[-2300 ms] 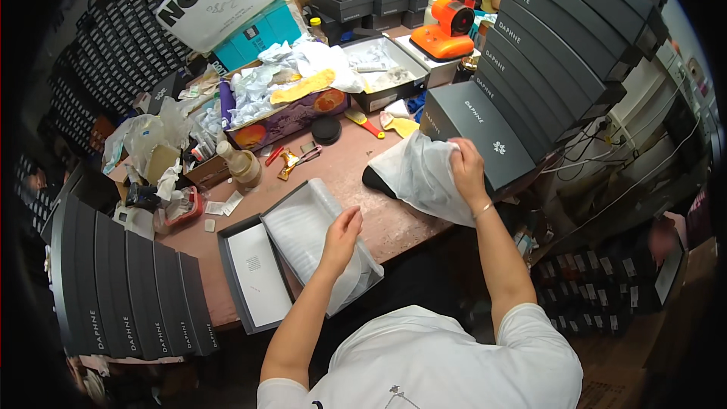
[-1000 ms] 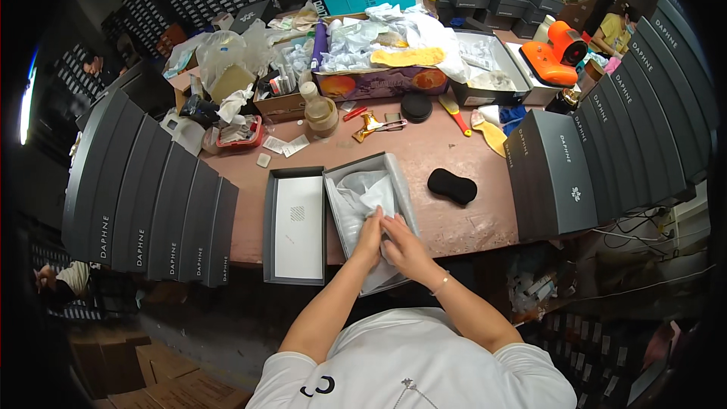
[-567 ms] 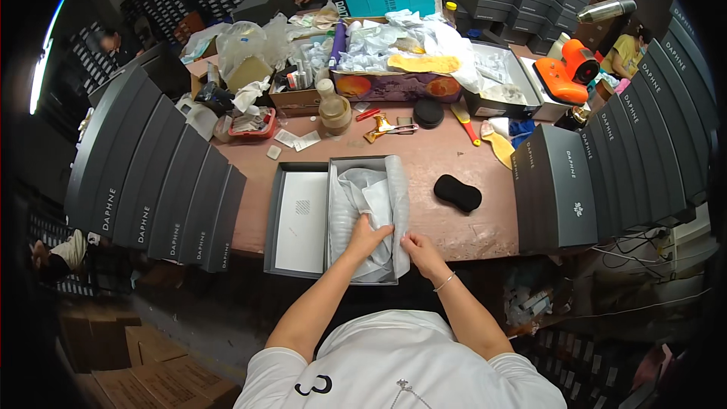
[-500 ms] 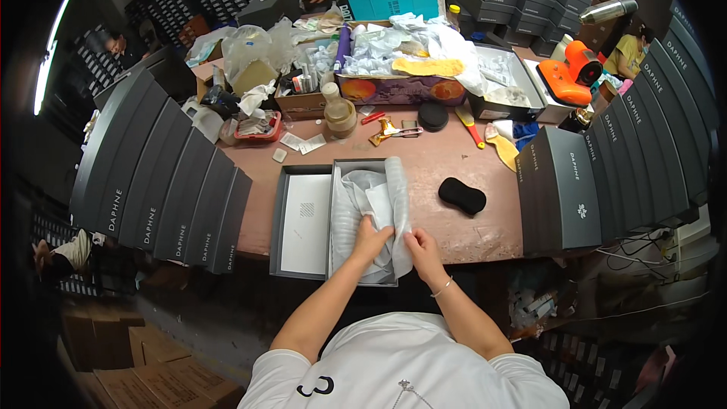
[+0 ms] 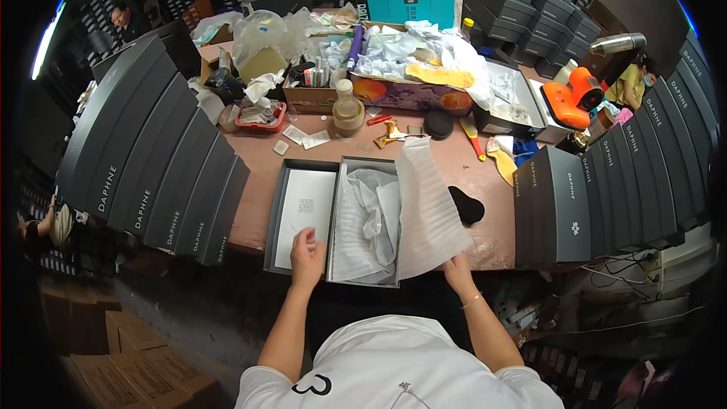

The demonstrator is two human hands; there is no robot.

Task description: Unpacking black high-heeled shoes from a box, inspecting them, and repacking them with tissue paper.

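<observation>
An open dark grey shoe box (image 5: 402,282) sits at the table's front edge, its lid (image 5: 270,246) turned up on its left with a white lining showing. Inside the box lies crumpled white wrapping paper (image 5: 363,220); what it covers, if anything, is hidden. A thin white foam sheet (image 5: 429,216) is unfolded over the box's right side and onto the table. My right hand (image 5: 459,273) pinches its near right corner. Over the lid's near right part hovers my left hand (image 5: 307,261), holding nothing, its fingers loosely bent and apart, a little blurred.
A black sponge-like oval (image 5: 468,206) lies partly under the sheet. Dark shoe boxes are stacked at left (image 5: 151,174) and right (image 5: 572,208). Behind stand a glue bottle (image 5: 348,110), a paper-filled carton (image 5: 413,95) and an orange device (image 5: 568,98). Other people are farther back.
The foam sheet's right part has been folded out to the right, over part of the black oval. My right hand moved right with its corner; my left hand left the paper and moved left.
</observation>
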